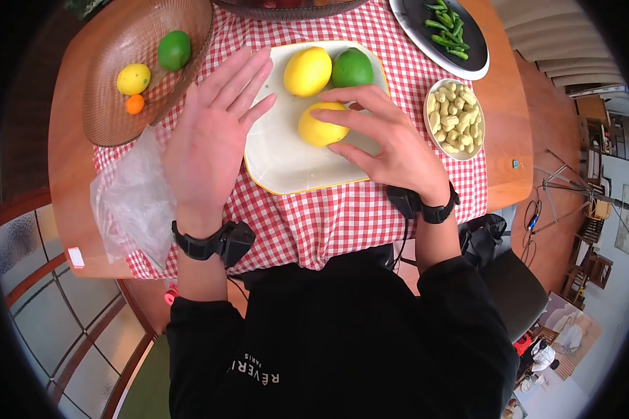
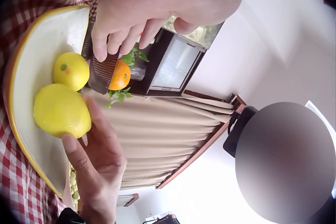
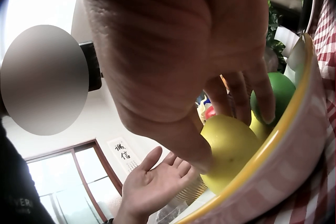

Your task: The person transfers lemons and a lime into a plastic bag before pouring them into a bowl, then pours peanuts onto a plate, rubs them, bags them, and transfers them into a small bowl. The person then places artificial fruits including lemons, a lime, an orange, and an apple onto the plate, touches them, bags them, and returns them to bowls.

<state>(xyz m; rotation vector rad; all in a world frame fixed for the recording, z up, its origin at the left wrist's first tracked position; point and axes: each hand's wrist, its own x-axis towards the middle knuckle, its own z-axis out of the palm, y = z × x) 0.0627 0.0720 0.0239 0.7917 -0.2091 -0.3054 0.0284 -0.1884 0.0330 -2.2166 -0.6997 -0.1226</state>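
The right hand (image 1: 405, 150) has its thumb and fingers round a yellow lemon (image 1: 316, 126) at the white yellow-rimmed tray (image 1: 286, 174); the right wrist view shows the thumb against this lemon (image 3: 228, 153). Behind it on the tray are a second lemon (image 1: 307, 71) and a green fruit (image 1: 352, 68). The left hand (image 1: 213, 140), palm up with extended fingers, is over the tray's left edge and holds nothing. In the left wrist view, the right hand (image 2: 102, 169) touches the nearer lemon (image 2: 62, 111).
At the left, a brown ribbed basket (image 1: 105, 91) holds a green fruit, a lemon and a small orange fruit. A clear plastic bag (image 1: 136, 202) lies near the left forearm. To the right are a bowl of peanuts (image 1: 458, 119) and a plate of green peppers (image 1: 447, 31).
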